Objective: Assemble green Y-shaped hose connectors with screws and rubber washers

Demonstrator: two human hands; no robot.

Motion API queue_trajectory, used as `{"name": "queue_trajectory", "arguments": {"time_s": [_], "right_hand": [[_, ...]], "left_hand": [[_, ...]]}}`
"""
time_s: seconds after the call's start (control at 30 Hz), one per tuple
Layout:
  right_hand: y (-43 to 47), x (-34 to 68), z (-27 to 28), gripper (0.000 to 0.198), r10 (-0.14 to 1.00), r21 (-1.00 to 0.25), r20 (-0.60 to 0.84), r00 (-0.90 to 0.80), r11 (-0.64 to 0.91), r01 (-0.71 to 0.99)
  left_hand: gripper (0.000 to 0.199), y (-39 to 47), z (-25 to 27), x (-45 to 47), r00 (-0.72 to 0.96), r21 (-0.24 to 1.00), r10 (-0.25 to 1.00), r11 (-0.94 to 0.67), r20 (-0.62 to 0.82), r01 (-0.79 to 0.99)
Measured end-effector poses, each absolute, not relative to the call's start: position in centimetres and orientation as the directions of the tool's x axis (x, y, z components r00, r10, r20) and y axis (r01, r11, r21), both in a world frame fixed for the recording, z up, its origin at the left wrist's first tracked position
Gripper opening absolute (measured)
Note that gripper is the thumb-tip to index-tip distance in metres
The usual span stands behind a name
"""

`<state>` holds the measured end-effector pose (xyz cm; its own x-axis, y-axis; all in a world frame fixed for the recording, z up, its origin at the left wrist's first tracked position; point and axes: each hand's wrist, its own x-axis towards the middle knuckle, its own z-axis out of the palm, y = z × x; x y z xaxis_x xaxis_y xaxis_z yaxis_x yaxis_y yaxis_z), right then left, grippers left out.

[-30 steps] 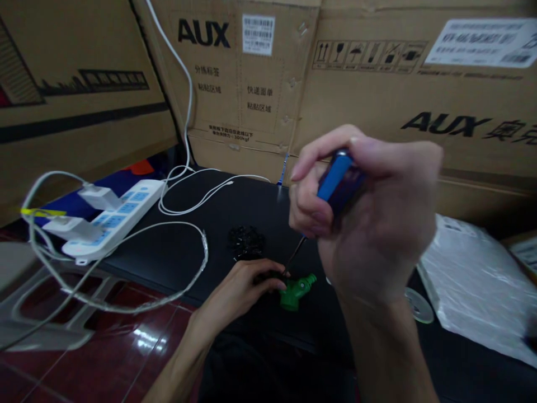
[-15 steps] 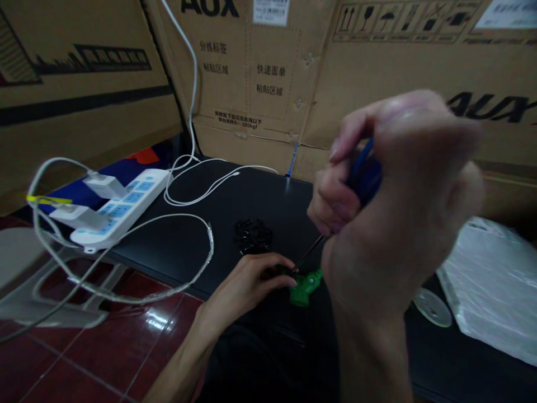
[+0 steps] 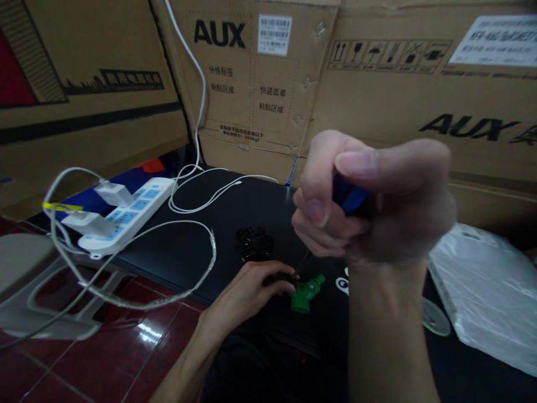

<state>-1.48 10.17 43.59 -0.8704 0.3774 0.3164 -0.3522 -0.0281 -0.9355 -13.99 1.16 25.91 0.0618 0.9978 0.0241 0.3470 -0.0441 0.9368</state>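
Note:
My right hand point(image 3: 373, 196) is wrapped around the blue handle of a screwdriver point(image 3: 352, 197), raised high and close to the camera. Its thin shaft slants down and left, and the tip meets the work at my left fingertips. Low over the black table, my left hand point(image 3: 251, 288) pinches one end of a green plastic Y-shaped hose fitting point(image 3: 302, 295). The fingers partly cover that end, where something dark shows between them. Just beyond the left hand lies a heap of small black parts point(image 3: 254, 240), too dark to tell apart.
Large cardboard boxes point(image 3: 268, 120) wall the back of the black table point(image 3: 184, 263). A white power strip point(image 3: 130, 215) with plugged chargers and looping white cables occupies the left. On the right are a plastic-wrapped white package point(image 3: 482, 291) and a round disc point(image 3: 435, 318). A stool point(image 3: 54, 313) stands at lower left.
My right hand has turned about the screwdriver handle, its thumb now across the top. The left hand keeps its pinch on the hose fitting. The camera view has tilted up slightly.

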Motion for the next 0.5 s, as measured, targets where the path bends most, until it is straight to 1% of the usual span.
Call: {"name": "queue_trajectory", "arguments": {"time_s": [0.07, 0.1, 0.13, 0.17, 0.2, 0.23, 0.27, 0.3, 0.33, 0.37, 0.4, 0.43, 0.47, 0.5], "right_hand": [[9.9, -2.1, 43.1, 0.031, 0.447, -0.905, 0.381, -0.81, -0.002, -0.426], [9.6, -2.5, 42.7, 0.031, 0.504, -0.888, 0.416, -0.757, 0.045, -0.458], [9.2, -3.0, 42.4, 0.03, 0.587, -0.869, 0.454, -0.67, 0.127, -0.478], [8.7, -3.5, 42.1, 0.029, 0.685, -0.849, 0.49, -0.539, 0.237, -0.472], [8.2, -3.9, 41.9, 0.028, 0.775, -0.829, 0.52, -0.359, 0.357, -0.43], [7.7, -4.4, 41.7, 0.027, 0.825, -0.81, 0.542, -0.159, 0.463, -0.359], [7.3, -4.8, 41.5, 0.028, 0.836, -0.8, 0.549, 0.019, 0.532, -0.279], [7.0, -5.1, 41.4, 0.028, 0.828, -0.797, 0.542, 0.143, 0.561, -0.222], [6.9, -5.2, 41.4, 0.029, 0.824, -0.8, 0.532, 0.194, 0.564, -0.206], [6.9, -5.2, 41.4, 0.031, 0.833, -0.801, 0.526, 0.171, 0.553, -0.227], [7.0, -5.0, 41.6, 0.032, 0.849, -0.807, 0.522, 0.082, 0.523, -0.272], [7.3, -4.7, 41.9, 0.032, 0.857, -0.822, 0.512, -0.056, 0.47, -0.321], [7.7, -4.2, 42.2, 0.031, 0.836, -0.843, 0.496, -0.232, 0.4, -0.36], [8.1, -3.6, 42.6, 0.029, 0.775, -0.87, 0.468, -0.424, 0.321, -0.374]], "left_hand": [[0.021, 1.1, 26.1, -14.0, 0.061, 0.933, 0.998, -0.044, 0.024, 0.357], [0.021, 1.1, 26.1, -13.9, 0.061, 0.933, 0.998, -0.049, 0.029, 0.357], [0.022, 1.1, 26.1, -13.9, 0.064, 0.933, 0.997, -0.056, 0.035, 0.357], [0.022, 1.0, 26.1, -14.0, 0.069, 0.931, 0.997, -0.065, 0.043, 0.359], [0.023, 1.0, 26.1, -14.0, 0.073, 0.928, 0.996, -0.076, 0.053, 0.364], [0.023, 1.0, 26.2, -14.0, 0.076, 0.923, 0.995, -0.088, 0.064, 0.375], [0.023, 1.0, 26.2, -14.1, 0.077, 0.916, 0.994, -0.099, 0.075, 0.388], [0.023, 0.9, 26.2, -14.1, 0.08, 0.911, 0.993, -0.11, 0.085, 0.397], [0.023, 0.9, 26.3, -14.1, 0.082, 0.909, 0.992, -0.118, 0.093, 0.4], [0.022, 0.8, 26.3, -14.1, 0.085, 0.909, 0.992, -0.122, 0.096, 0.398], [0.022, 0.8, 26.4, -14.1, 0.086, 0.913, 0.992, -0.12, 0.093, 0.391], [0.022, 0.8, 26.4, -14.1, 0.087, 0.917, 0.993, -0.112, 0.085, 0.383], [0.021, 0.8, 26.4, -14.1, 0.087, 0.92, 0.994, -0.101, 0.073, 0.378], [0.021, 0.8, 26.4, -14.1, 0.084, 0.923, 0.995, -0.088, 0.06, 0.374]]}}
